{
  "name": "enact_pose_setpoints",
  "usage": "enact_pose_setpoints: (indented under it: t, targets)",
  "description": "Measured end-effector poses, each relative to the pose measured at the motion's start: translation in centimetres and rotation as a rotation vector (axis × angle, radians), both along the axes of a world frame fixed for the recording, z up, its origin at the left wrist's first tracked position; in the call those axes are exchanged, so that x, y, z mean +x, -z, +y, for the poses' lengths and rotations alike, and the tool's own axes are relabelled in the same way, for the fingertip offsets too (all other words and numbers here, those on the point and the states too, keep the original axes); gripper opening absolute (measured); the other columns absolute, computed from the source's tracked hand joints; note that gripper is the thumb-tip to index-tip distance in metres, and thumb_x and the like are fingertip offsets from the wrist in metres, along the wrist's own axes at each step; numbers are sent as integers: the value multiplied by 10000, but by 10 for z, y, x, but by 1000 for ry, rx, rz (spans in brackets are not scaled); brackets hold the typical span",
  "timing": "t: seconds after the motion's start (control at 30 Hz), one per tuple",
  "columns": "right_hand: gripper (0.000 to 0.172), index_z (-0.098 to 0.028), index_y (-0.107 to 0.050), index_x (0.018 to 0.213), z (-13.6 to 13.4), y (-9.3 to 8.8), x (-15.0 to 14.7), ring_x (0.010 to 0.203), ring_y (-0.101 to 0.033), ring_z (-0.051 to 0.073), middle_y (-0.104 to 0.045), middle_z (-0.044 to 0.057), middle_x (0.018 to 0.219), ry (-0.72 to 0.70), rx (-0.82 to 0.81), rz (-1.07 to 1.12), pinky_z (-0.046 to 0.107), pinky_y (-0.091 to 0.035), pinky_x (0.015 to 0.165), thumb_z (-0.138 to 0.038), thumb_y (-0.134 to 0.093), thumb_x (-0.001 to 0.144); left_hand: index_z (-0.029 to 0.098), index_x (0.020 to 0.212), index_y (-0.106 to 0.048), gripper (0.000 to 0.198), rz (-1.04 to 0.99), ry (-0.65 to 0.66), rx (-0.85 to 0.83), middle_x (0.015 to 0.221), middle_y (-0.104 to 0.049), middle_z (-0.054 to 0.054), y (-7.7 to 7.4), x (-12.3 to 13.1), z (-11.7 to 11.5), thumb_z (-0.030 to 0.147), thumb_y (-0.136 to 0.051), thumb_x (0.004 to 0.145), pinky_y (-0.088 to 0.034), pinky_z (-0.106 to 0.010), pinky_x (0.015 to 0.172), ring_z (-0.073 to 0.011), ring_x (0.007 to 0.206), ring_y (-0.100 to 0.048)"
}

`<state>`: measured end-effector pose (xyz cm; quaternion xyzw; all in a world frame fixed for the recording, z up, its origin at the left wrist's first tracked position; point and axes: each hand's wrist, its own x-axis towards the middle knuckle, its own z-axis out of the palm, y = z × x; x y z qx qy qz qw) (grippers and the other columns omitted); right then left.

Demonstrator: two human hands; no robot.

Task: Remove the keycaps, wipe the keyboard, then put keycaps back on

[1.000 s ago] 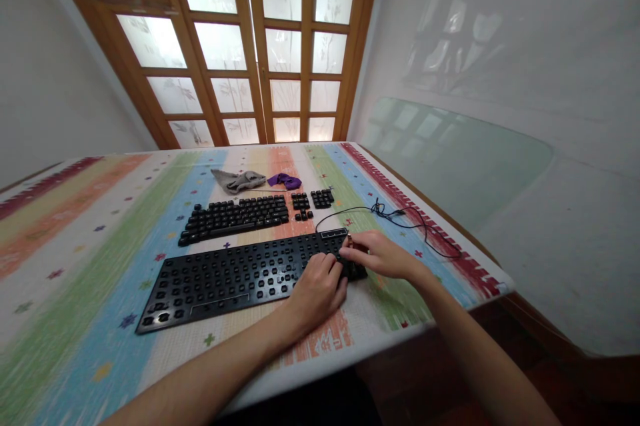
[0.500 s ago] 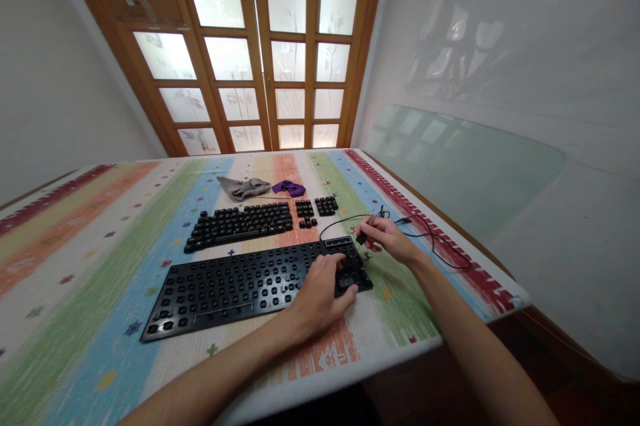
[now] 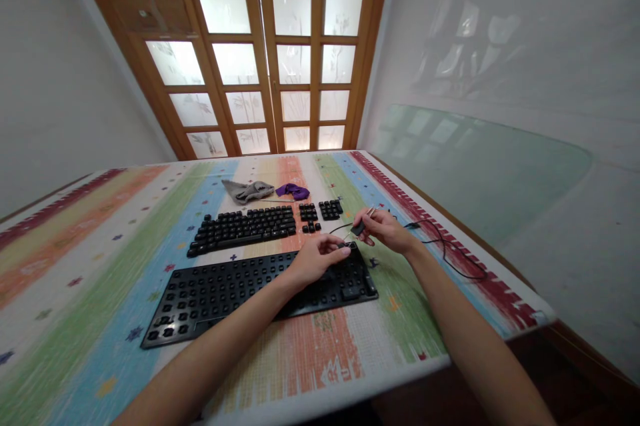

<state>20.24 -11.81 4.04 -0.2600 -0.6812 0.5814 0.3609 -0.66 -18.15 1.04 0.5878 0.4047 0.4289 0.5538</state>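
A black keyboard base [image 3: 225, 286] with its keycaps taken off lies near me on the striped tablecloth. Behind it the removed black keycaps [image 3: 245, 224] are laid out in keyboard order, with two smaller groups to their right. My right hand [image 3: 383, 226] is raised above the base's far right corner, pinching a small tool that carries a black keycap [image 3: 357, 229]. My left hand [image 3: 315, 257] hovers over the base's right part, fingers curled and reaching toward that keycap.
A grey cloth [image 3: 249, 191] and a purple cloth [image 3: 293, 191] lie beyond the keycaps. The keyboard's black cable [image 3: 445, 246] loops toward the table's right edge. Wooden glazed doors [image 3: 270, 53] stand behind the table, a white wall to the right.
My right hand lifted a keycap off the base's right end and carried it up and back. My left hand rose from the base toward it. The view shifted slightly.
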Motion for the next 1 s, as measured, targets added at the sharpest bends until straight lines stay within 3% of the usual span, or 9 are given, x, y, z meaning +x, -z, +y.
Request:
enact_pose_setpoints:
  t: [0.23, 0.43, 0.67, 0.8, 0.9, 1.0]
  targets:
    - [499, -180, -565, 884, 5, 16, 8, 458, -524, 104, -619, -14, 605, -5, -86, 41, 226, -381, 434, -643, -702, 754, 123, 848, -634, 556, -175, -21, -126, 775, -644, -6, 1, 8, 10, 510, -893, 545, -495, -265, 714, -101, 677, -589]
    - [519, -195, -555, 855, 6, 17, 13, 476, -517, 115, -583, -20, 589, 102, -102, 85, 242, -394, 441, -668, -716, 717, 153, 982, -575, 497, -180, -68, -72, 745, -627, 15, 1, 21, 22, 403, -866, 664, -505, -276, 716, -112, 683, -610]
    - [519, -183, -564, 836, 5, 13, 15, 478, -516, 111, -591, -10, 589, 193, -58, 85, 241, -390, 443, -672, -702, 728, 164, 936, -621, 140, 286, -75, 391, 829, -670, -26, -8, 18, 29, 270, -669, 858, -499, -302, 747, -161, 772, -630]
    - [523, -180, -565, 818, 8, 15, 14, 462, -510, 102, -588, -16, 582, 227, -36, 25, 235, -389, 436, -679, -693, 729, 169, 888, -642, 66, 516, -81, 599, 836, -646, -30, -11, 9, 31, 231, -640, 866, -496, -302, 734, -165, 760, -615]
    - [528, -177, -565, 836, 10, 17, 15, 461, -511, 102, -593, -13, 598, 268, -20, 14, 239, -391, 437, -681, -687, 732, 171, 877, -661, 58, 613, -144, 684, 862, -621, -33, -10, 2, 36, 215, -667, 839, -494, -302, 735, -163, 763, -602]
    - [540, -176, -565, 848, 11, 17, 16, 449, -499, 99, -595, -10, 601, 331, -10, 37, 243, -383, 428, -688, -685, 724, 166, 868, -672, 65, 686, -172, 663, 792, -620, -17, -8, -5, 45, 193, -694, 813, -485, -291, 708, -150, 694, -589]
